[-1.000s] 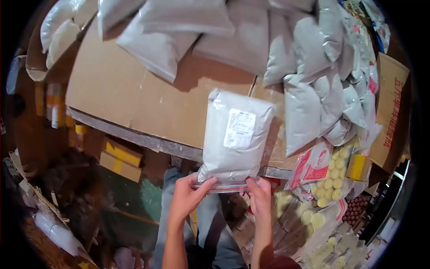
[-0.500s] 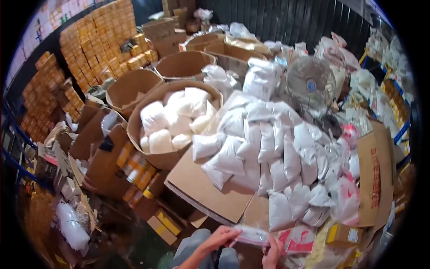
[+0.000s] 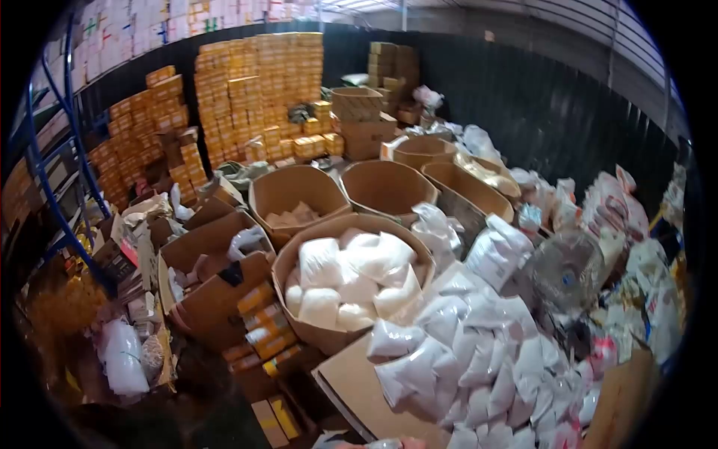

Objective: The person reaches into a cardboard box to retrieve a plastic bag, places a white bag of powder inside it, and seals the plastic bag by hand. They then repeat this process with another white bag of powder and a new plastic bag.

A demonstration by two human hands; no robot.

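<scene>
At the bottom edge of the head view only slivers of my hands show. My left hand [image 3: 350, 445] and my right hand [image 3: 412, 443] lie on either side of a clear plastic bag [image 3: 384, 444], which stretches between them; most of the fingers are cut off by the frame. Just beyond is a flat cardboard sheet [image 3: 366, 382]. On it and to its right lies a heap of filled white bags [image 3: 464, 352], piled over each other. A big round cardboard bin [image 3: 299, 322] behind the sheet holds several larger, pale filled bags [image 3: 355, 277].
More open cardboard bins [image 3: 389, 187] stand farther back. A round fan [image 3: 567, 273] is right of the heap. Stacked yellow-orange boxes [image 3: 258, 97] rise at the back left, near a blue metal rack [image 3: 63, 187]. Small boxes [image 3: 273, 423] sit low at front left.
The view has tipped upward and turned left, so the surroundings sit lower and farther right. Both hands and the plastic bag, fully visible before, are now nearly out of the frame.
</scene>
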